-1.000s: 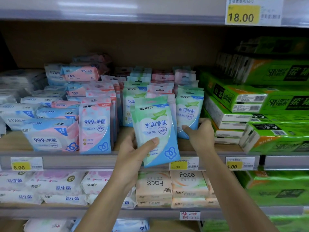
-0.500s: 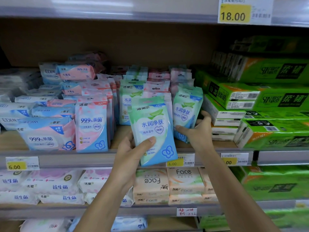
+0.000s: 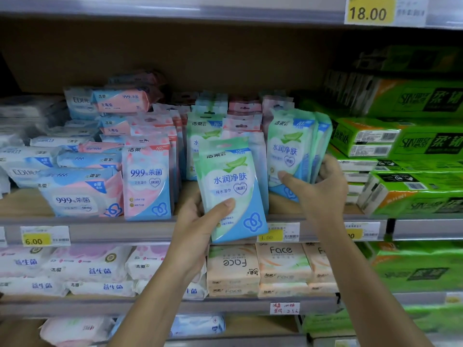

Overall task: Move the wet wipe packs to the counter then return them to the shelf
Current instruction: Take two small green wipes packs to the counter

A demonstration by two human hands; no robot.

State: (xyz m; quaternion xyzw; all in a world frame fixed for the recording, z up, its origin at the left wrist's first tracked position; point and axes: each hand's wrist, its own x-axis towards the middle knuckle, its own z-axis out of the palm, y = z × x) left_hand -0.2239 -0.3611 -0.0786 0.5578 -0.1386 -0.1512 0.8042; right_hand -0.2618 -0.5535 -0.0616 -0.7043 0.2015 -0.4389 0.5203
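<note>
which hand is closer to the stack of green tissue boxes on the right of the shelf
Right. The right hand grips several green wipe packs right beside the green tissue boxes. The left hand holds one pack farther left, at the shelf's front edge.

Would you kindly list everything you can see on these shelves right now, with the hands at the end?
Held wipe pack: one, green and blue, in front of the middle shelf edge.
Gripped wipe packs: a small bunch, exact count unclear, green and blue, upright on the middle shelf.
Pink wipe packs: a row, pink and blue, upright, left of the held pack.
Flat wipe packs: several, blue and pink, stacked far left.
Green tissue boxes: several, stacked right.
Face tissue packs: several, peach, lower shelf.
Price tags: several, yellow and white, on the shelf edges.
Left hand: holds the single pack.
Right hand: grips the bunch.
</note>
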